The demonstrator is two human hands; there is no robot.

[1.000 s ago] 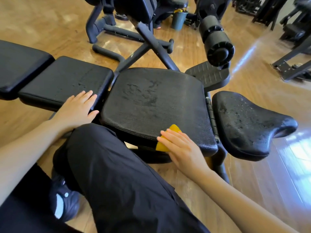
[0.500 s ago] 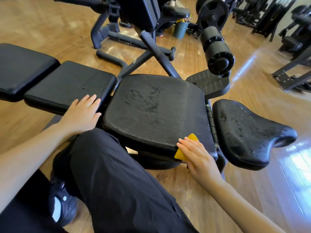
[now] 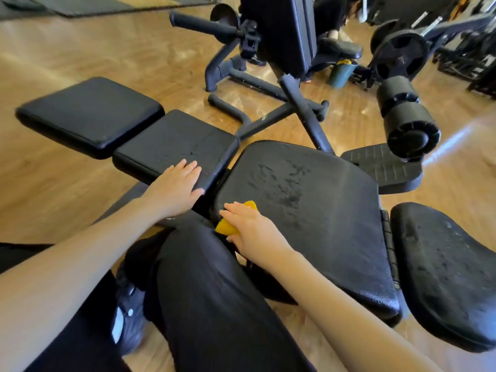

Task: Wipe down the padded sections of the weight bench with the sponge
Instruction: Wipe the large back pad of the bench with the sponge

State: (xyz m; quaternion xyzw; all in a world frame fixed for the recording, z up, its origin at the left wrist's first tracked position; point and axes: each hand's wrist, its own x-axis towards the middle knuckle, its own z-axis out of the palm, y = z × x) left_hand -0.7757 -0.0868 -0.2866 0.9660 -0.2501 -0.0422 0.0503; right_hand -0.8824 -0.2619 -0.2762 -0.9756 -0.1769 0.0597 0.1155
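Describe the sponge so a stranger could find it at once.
Start at the black weight bench lying across the wooden floor. On the near left corner of its largest pad, the right hand presses flat on the sponge. It is the only bright yellow thing among black pads.

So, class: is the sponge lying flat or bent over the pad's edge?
Bent: the yellow sponge wraps the large pad's near corner under the right hand.

Bench [image 3: 308, 200]: black padded sections in a row, streaked wet.
On it: yellow sponge [image 3: 228, 225] at the near edge under the right hand [image 3: 252, 229]; left hand [image 3: 177, 183] flat on the neighbouring pad.
Floor [image 3: 67, 189]: wood, beneath the bench.
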